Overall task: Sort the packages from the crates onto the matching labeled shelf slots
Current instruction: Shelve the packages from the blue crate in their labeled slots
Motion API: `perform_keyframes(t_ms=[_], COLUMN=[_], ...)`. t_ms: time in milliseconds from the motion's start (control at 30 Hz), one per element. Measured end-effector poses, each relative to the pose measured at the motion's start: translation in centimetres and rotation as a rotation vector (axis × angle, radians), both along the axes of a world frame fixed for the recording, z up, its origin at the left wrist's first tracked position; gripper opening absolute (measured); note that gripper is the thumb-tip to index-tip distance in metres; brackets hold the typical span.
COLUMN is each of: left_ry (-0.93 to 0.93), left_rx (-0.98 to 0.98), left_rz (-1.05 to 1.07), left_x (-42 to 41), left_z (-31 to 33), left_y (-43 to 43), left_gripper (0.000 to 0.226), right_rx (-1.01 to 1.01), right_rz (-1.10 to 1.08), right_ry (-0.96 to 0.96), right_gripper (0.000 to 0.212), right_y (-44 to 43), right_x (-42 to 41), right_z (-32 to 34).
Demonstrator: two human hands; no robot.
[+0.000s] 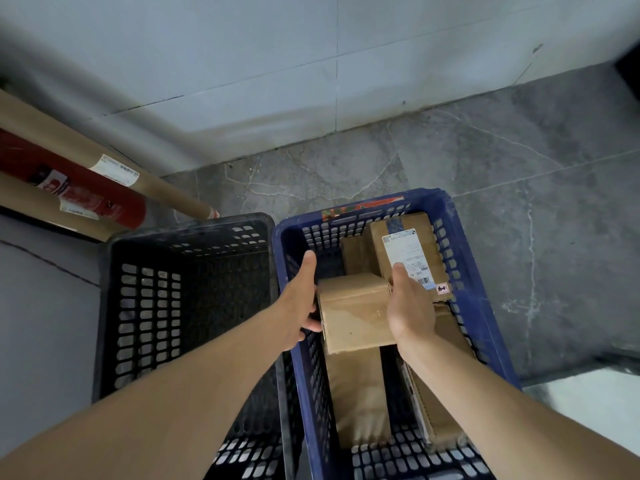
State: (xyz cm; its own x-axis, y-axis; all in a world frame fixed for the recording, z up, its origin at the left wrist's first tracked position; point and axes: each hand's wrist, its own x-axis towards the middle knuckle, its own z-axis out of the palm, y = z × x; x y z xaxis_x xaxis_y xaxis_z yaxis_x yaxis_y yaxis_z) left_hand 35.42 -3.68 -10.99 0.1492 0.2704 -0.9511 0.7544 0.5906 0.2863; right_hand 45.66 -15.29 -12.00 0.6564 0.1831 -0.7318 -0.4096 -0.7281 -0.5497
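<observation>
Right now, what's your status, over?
Left hand and right hand grip plain box. Inside blue crate, labelled box just behind. Nothing over it.

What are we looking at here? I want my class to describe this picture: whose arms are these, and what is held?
No machine here: a person wears one wide-angle camera on the head, so you look down along their own bare arms. On the grey floor stand a black crate and a blue crate. The blue crate contains brown packages; the far package bears a white label. The left hand and the right hand grip a small cardboard box between them, over the other packages. A red tube lies at the left.
</observation>
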Motion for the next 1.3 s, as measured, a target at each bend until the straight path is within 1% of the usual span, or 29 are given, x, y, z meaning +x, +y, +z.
perform_keyframes(t_ms=[67,133,200,267,333,433,500,567,600,633,667,700,833,933,1000,1133,1233,1300], left_ry=[0.048,0.068,0.069,0.075,0.076,0.091,0.083,0.037,0.006,-0.014,-0.024,-0.033,-0.071,-0.07,-0.081,-0.099,-0.122,-0.117], left_rx=[-0.06,-0.114,-0.157,-0.197,-0.233,-0.288,-0.314,-0.313,-0.304,-0.297,-0.292,-0.287,-0.234,-0.193,-0.183,-0.152,-0.127,-0.099], left_rz=[0.001,0.002,-0.003,0.005,0.036,0.104,0.154,0.183,0.197,0.214,0.236,0.264,0.308,0.321,0.331,0.337,0.358,0.368], left_x=[-0.4,-0.8,-1.0,-1.2,-1.5,-1.9,-2.1,-2.1,-2.0,-1.9,-1.8,-1.9,-1.7,-1.6,-1.6,-1.1,-0.9,-0.8], left_z=[-1.0,-1.6,-2.3,-2.8,-3.0,-3.3,-3.6,-3.3,-3.1,-3.0,-2.9,-2.8,-2.1,-1.8,-1.6,-0.5,0.0,0.3], left_y=[-0.9,-1.6,-2.2,-2.8,-3.3,-3.7,-3.8,-3.7,-3.6,-3.5,-3.3,-3.2,-2.6,-2.5,-2.4,-2.2,-2.0,-2.0], left_gripper=[0.099,0.1,0.097,0.093,0.093,0.101,0.102,0.093,0.084,0.081,0.081,0.083,0.081,0.08,0.08,0.073,0.072,0.067], right_rx=[-0.055,-0.121,-0.162,-0.191,-0.206,-0.216,-0.177,-0.127,-0.104,-0.092,-0.078,-0.052,0.037,0.074,0.092,0.146,0.201,0.215], right_rz=[0.05,0.111,0.162,0.195,0.234,0.302,0.331,0.358,0.38,0.388,0.369,0.31,-0.038,-0.192,-0.213,-0.253,-0.223,-0.201], right_ry=[0.016,0.045,0.081,0.093,0.084,0.058,0.062,0.088,0.093,0.097,0.103,0.114,0.166,0.201,0.224,0.222,0.279,0.308], right_gripper=[0.047,0.044,0.043,0.033,0.031,0.029,0.026,0.037,0.039,0.034,0.028,0.028,0.052,0.063,0.072,0.086,0.071,0.066], right_y=[-1.2,-2.4,-3.5,-4.3,-4.8,-5.2,-5.5,-5.8,-6.0,-6.2,-6.2,-6.2,-5.8,-5.3,-5.0,-4.3,-4.3,-4.6], right_x=[0.1,0.0,-0.3,-0.7,-1.0,-1.5,-1.9,-2.4,-2.5,-2.5,-2.6,-2.5,-2.3,-1.7,-1.3,-0.4,0.3,0.5], right_z=[-0.9,-2.1,-3.3,-3.9,-3.8,-3.9,-4.0,-3.6,-3.4,-3.4,-3.3,-3.3,-2.8,-2.1,-2.0,-1.3,-0.6,-0.4])
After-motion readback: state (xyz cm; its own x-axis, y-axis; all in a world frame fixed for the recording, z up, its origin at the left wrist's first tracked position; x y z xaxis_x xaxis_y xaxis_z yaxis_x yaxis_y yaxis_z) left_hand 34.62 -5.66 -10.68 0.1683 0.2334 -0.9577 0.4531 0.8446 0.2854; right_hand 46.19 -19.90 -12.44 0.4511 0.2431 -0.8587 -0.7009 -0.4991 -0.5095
